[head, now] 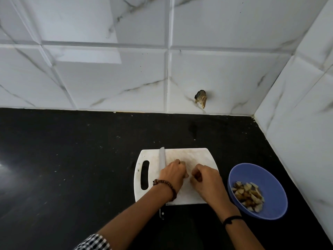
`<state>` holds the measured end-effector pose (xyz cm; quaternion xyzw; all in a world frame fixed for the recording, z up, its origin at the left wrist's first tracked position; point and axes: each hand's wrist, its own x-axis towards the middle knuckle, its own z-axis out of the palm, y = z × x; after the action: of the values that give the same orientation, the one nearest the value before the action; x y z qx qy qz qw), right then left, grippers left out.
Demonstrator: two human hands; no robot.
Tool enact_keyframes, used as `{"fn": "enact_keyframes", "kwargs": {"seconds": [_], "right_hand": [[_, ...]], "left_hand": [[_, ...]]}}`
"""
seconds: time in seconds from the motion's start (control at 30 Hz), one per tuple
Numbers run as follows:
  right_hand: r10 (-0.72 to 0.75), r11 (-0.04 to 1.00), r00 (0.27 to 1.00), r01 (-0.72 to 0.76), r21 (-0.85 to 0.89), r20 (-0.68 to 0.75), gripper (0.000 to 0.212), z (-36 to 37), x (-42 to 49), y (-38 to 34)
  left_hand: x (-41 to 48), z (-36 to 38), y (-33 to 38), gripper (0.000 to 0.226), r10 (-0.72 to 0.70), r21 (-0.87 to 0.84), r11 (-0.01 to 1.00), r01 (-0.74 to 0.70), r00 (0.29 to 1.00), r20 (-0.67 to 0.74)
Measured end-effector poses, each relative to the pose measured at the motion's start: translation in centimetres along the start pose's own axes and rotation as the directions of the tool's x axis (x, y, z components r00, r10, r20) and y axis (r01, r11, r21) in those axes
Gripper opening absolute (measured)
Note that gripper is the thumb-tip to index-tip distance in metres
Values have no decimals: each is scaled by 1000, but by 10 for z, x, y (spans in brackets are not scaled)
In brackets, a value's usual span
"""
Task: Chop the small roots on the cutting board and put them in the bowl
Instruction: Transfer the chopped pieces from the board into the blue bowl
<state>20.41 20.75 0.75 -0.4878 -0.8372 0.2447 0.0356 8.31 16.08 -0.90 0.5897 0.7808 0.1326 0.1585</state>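
Knife (162,156): only the far blade and the handle's butt show; the middle lies hidden beneath the left hand (173,175) and its wrist. Curled fingers of both hands cover the centre of the cutting board (191,154), so what the left or the right hand (207,179) grasps cannot be told; one pale root piece (183,162) peeps out past the left knuckles. Chopped pieces (249,194) in the bowl (270,177) are blurred. The bottom edge cuts off the checked sleeve (93,242). The small object (201,98) on the wall (108,78) is unidentifiable.
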Motion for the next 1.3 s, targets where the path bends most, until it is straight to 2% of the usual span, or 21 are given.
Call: {"fn": "enact_keyframes", "kwargs": {"seconds": [0.07,0.17,0.27,0.33,0.43,0.53,0.63,0.73,0.87,1.03,1.1,1.3], "right_hand": [[23,998,998,-20,59,-50,11,-8,-2,0],[59,991,988,-41,126,-142,11,-29,-6,2],[139,980,968,-104,171,-209,11,-52,-14,13],[189,968,950,-136,213,-250,8,-66,-22,24],[252,958,918,-192,213,-306,9,-78,-34,38],[364,928,898,-327,176,-247,24,-82,-45,50],[406,909,876,-357,216,-261,16,-82,-55,64],[405,908,880,-353,228,-249,10,-81,-61,71],[393,914,882,-344,213,-260,11,-80,-58,65],[294,953,928,-268,139,-229,20,-72,-40,44],[235,970,956,-218,109,-173,22,-67,-31,24],[25,995,1000,-25,101,11,19,-6,-13,-31]], "left_hand": [[1,-1,9,4,-85,-214,974,78,996,-25],[7,-10,29,5,-179,-506,849,154,984,-2],[13,-25,56,8,-124,-634,767,105,992,15],[17,-29,75,10,-58,-657,751,57,998,21],[20,-28,100,15,26,-640,768,18,998,59],[18,-20,119,21,101,-558,830,-20,988,114],[14,-9,132,23,123,-461,886,-47,983,137],[8,-3,136,16,74,-379,924,-47,996,57],[5,-5,133,8,24,-361,932,-36,999,-39],[3,-18,103,13,3,-324,946,-22,998,-59],[1,-24,85,17,-47,-297,955,19,995,-88],[-22,-34,12,18,-314,-222,935,278,938,-146]]}}
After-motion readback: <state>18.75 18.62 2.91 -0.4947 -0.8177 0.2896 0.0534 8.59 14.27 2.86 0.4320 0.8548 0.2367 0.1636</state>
